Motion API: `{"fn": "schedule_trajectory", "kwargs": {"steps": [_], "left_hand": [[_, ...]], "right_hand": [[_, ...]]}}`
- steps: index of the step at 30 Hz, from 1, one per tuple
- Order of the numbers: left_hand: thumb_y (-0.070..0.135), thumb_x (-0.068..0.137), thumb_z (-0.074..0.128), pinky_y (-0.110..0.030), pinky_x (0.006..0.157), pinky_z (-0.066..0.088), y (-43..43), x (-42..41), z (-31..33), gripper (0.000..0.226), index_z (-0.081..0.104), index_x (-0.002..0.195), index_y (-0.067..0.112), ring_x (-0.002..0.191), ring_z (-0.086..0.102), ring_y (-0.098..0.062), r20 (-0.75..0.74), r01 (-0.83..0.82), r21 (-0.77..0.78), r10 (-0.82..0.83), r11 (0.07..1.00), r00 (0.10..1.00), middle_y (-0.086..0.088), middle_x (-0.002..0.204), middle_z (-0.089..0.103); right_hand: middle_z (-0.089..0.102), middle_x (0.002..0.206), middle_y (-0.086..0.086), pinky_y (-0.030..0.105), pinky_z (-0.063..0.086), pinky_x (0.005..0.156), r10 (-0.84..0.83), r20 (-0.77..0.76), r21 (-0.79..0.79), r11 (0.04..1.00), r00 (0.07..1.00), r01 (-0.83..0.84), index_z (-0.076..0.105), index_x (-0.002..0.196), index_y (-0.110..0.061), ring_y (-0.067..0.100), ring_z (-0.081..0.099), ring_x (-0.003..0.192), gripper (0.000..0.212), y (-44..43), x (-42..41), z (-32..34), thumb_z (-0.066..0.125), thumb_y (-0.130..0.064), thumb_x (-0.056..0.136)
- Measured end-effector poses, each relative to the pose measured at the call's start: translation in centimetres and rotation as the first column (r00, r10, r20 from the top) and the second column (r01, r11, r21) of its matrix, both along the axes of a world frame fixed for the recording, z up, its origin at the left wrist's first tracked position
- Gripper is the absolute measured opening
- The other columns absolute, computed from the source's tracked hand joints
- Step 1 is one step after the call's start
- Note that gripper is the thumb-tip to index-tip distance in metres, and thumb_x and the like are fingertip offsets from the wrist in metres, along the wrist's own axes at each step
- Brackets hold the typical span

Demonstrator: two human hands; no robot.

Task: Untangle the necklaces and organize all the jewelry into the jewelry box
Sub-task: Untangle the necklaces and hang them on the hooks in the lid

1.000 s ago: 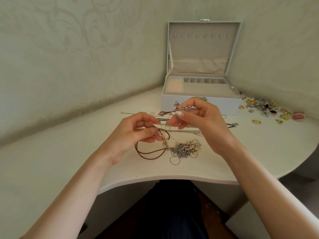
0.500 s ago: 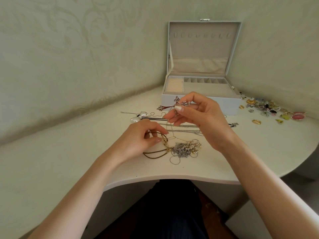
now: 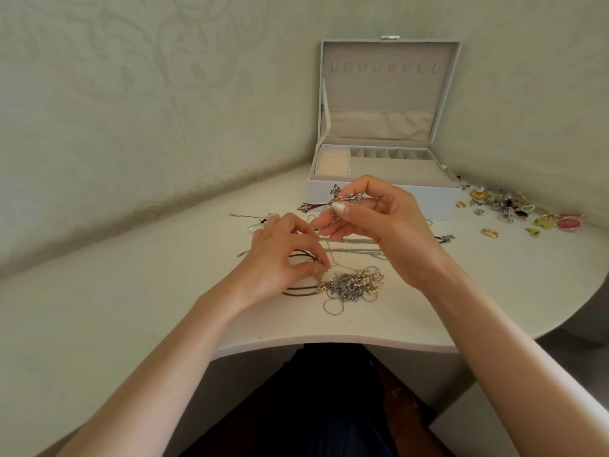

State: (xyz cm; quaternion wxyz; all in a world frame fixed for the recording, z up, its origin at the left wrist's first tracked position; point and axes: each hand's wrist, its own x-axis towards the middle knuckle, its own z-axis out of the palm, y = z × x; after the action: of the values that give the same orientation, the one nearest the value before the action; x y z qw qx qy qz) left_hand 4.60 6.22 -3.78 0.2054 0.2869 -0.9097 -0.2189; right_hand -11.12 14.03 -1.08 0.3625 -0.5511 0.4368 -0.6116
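Right hand pinches cross pendant (left hand pinches tangled necklaces).

No writing, label, brand, number or sign can be read on anything here.

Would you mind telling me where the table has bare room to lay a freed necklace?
Bare: the table left of the tangle, toward the wall, and its right front, nearer than the trinkets. Crowded: from box to tangle.
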Motion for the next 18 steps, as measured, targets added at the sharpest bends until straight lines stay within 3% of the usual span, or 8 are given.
{"fn": "schedule_trajectory", "kwargs": {"steps": [3,6,8,11,18], "left_hand": [[0.029,0.078,0.073,-0.028,0.096,0.024,-0.1,-0.2,-0.1,0.006,0.069,0.082,0.028,0.102,0.035,-0.010,-0.007,0.005,0.065,-0.005,0.998,1.000,0.020,0.092,0.042],[0.020,0.076,0.075,-0.030,0.097,0.036,-0.6,0.1,-0.3,0.011,0.067,0.077,0.027,0.105,0.050,-0.013,-0.105,0.063,0.171,-0.045,0.983,0.993,0.004,0.101,0.059],[0.014,0.077,0.074,-0.021,0.091,0.038,-0.6,0.4,-0.2,0.012,0.068,0.079,0.025,0.098,0.055,-0.008,-0.108,0.080,0.209,-0.058,0.975,0.992,-0.002,0.098,0.063],[0.005,0.080,0.071,-0.004,0.077,0.036,-0.7,0.9,-0.1,0.014,0.070,0.085,0.018,0.089,0.057,-0.002,-0.097,0.095,0.231,-0.074,0.968,0.993,0.002,0.094,0.067],[0.012,0.081,0.071,-0.005,0.070,0.036,-0.9,1.2,-0.3,0.008,0.070,0.085,0.019,0.079,0.053,0.004,-0.076,0.046,0.210,-0.031,0.977,0.997,0.011,0.088,0.068]], "right_hand": [[0.072,0.082,0.018,0.032,0.055,0.069,0.006,0.008,-0.001,1.000,1.000,-0.006,0.057,0.086,-0.007,0.028,0.068,0.072,0.004,0.0,-0.1,0.0,0.060,-0.009,0.084],[0.072,0.085,0.020,0.034,0.055,0.071,0.015,0.010,-0.008,1.000,1.000,-0.015,0.057,0.087,-0.006,0.029,0.068,0.074,0.005,-0.1,-0.4,-0.1,0.062,-0.008,0.086],[0.071,0.086,0.021,0.034,0.055,0.070,0.030,0.025,-0.015,0.999,0.999,-0.030,0.057,0.087,-0.006,0.030,0.067,0.074,0.006,-0.2,-0.5,-0.1,0.059,-0.010,0.084],[0.071,0.085,0.020,0.032,0.054,0.068,0.043,0.046,-0.022,0.999,0.998,-0.042,0.059,0.087,-0.007,0.029,0.067,0.073,0.005,-0.3,-0.5,0.0,0.058,-0.011,0.083],[0.072,0.082,0.016,0.031,0.055,0.068,0.045,0.042,-0.027,0.999,0.998,-0.044,0.058,0.089,-0.004,0.028,0.068,0.072,0.009,-0.7,-0.5,0.1,0.056,-0.011,0.085]]}}
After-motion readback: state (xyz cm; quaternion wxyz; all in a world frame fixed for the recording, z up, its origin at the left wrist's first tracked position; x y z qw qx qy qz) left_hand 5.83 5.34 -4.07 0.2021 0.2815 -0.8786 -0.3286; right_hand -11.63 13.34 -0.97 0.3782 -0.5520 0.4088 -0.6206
